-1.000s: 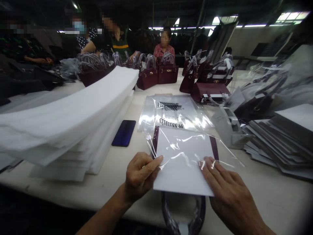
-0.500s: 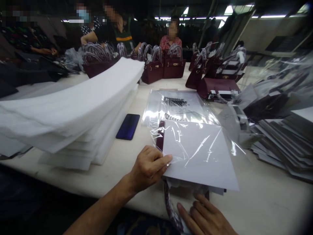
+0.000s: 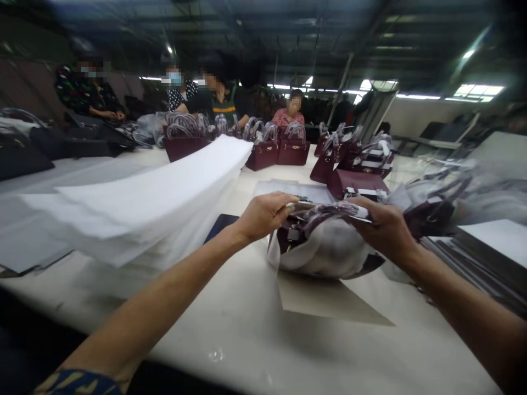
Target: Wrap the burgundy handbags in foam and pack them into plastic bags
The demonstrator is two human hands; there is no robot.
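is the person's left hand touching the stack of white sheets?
Apart. The head view shows it: a strip of pale table lies between the left hand and the right edge of the white sheets.

"Does the whole phone show?"
"No, the left arm covers its lower part."
"And the bag?"
"Wrap hides much of it, and its handles are blurred."
"The right hand?"
"Blurred too, its fingertips partly out of sight."
"And the print on the sheet behind?"
"Too small to read."
"What do the edges cut?"
"The left sleeve below, a black bag at left, the boards at right."
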